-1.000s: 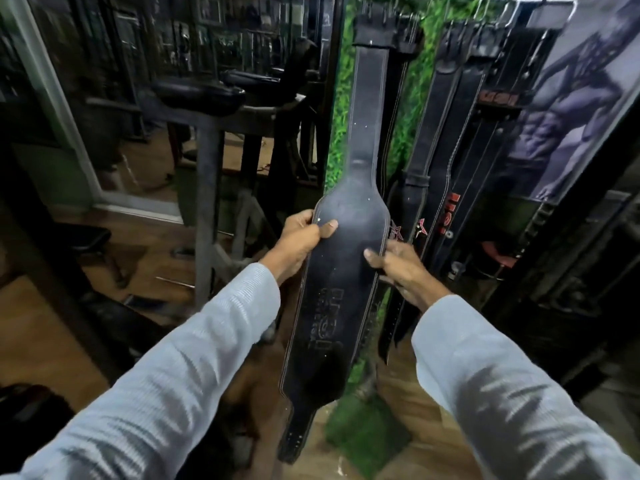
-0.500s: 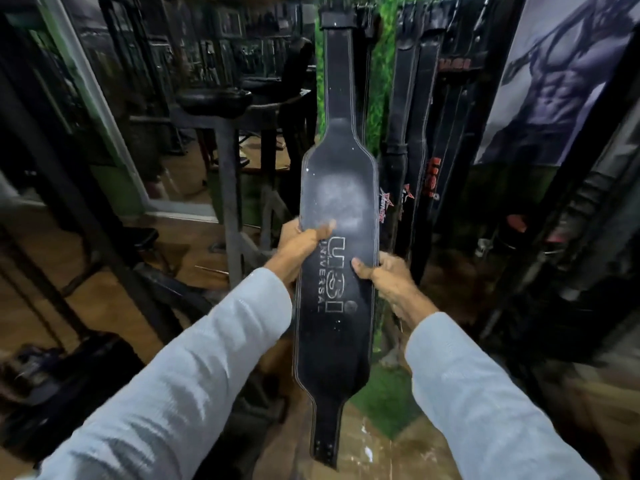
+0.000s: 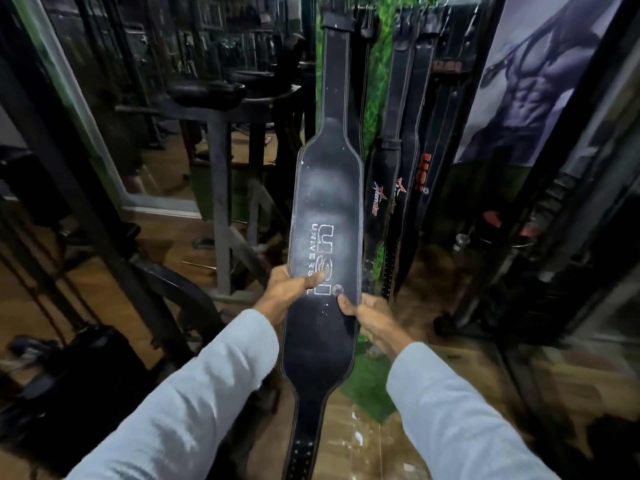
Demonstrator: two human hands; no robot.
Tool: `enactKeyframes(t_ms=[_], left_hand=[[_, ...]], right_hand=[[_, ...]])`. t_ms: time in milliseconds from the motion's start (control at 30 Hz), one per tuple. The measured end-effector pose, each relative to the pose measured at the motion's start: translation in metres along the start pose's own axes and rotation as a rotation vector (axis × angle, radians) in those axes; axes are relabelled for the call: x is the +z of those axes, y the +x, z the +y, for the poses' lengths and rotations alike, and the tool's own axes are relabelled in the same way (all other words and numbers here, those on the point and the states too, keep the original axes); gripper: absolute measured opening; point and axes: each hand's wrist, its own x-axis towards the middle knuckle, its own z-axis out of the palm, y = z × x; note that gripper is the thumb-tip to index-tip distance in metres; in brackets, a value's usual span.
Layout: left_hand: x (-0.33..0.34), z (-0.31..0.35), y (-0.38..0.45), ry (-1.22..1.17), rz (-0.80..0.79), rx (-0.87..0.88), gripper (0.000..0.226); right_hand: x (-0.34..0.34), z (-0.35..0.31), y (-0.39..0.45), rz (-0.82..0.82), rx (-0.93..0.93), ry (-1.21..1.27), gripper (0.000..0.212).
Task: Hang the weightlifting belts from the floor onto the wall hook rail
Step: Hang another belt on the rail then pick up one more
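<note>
A wide black leather weightlifting belt [image 3: 325,188] with white "USI UNIVERSAL" lettering hangs straight down in front of me, its top end up near the frame's top. My left hand [image 3: 289,292] grips its left edge, thumb across the lettering. My right hand [image 3: 369,318] pinches its right edge just below. Several other black belts [image 3: 398,161] hang behind it against the green wall. The hook rail [image 3: 433,0] barely shows at the top edge.
A metal gym machine with padded rests [image 3: 221,140] stands to the left. A mirror [image 3: 104,98] backs it. A poster of a muscular torso [image 3: 530,84] fills the right wall. Dark equipment [image 3: 554,254] crowds the right side. Wooden floor [image 3: 346,434] lies below.
Both hands have slid down the belt from its upper wide part to below the lettering. The belt has turned, so its printed side now faces me, and it hangs straighter.
</note>
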Motion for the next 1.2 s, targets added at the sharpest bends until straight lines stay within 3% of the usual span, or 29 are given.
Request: enactKeyframes(t_ms=[67,200,267,433,533,600,800,1033,1200], left_hand=[[-0.011,-0.008,-0.005,-0.022,0.040,0.003,0.022],[-0.029,-0.023,-0.010,-0.047,-0.010,0.000,0.032],[-0.038,-0.033,-0.017,-0.072,-0.009,-0.037,0.034],[-0.058,-0.041,-0.026,-0.104,-0.127,-0.122,0.054],[-0.065,-0.046,-0.033,-0.133,-0.112,-0.151,0.057],[-0.067,-0.048,-0.037,-0.115,-0.134,-0.150,0.054],[-0.072,-0.052,-0.045,-0.087,-0.100,-0.155,0.027],[-0.071,-0.066,-0.052,-0.063,-0.058,-0.191,0.028],[-0.065,-0.067,-0.063,-0.047,-0.049,-0.209,0.046]], right_hand=[[0.008,0.010,-0.003,0.045,0.021,0.027,0.103],[0.030,0.008,-0.028,0.034,0.042,0.017,0.043],[0.034,0.017,-0.033,0.078,0.029,0.002,0.026],[0.050,0.033,-0.047,0.131,0.030,0.011,0.029],[0.055,0.042,-0.055,0.176,0.007,0.024,0.029],[0.058,0.050,-0.061,0.166,0.021,-0.011,0.036],[0.065,0.062,-0.072,0.160,0.038,0.016,0.028],[0.066,0.080,-0.081,0.128,0.134,0.064,0.031],[0.059,0.099,-0.085,0.109,0.110,0.119,0.033]])
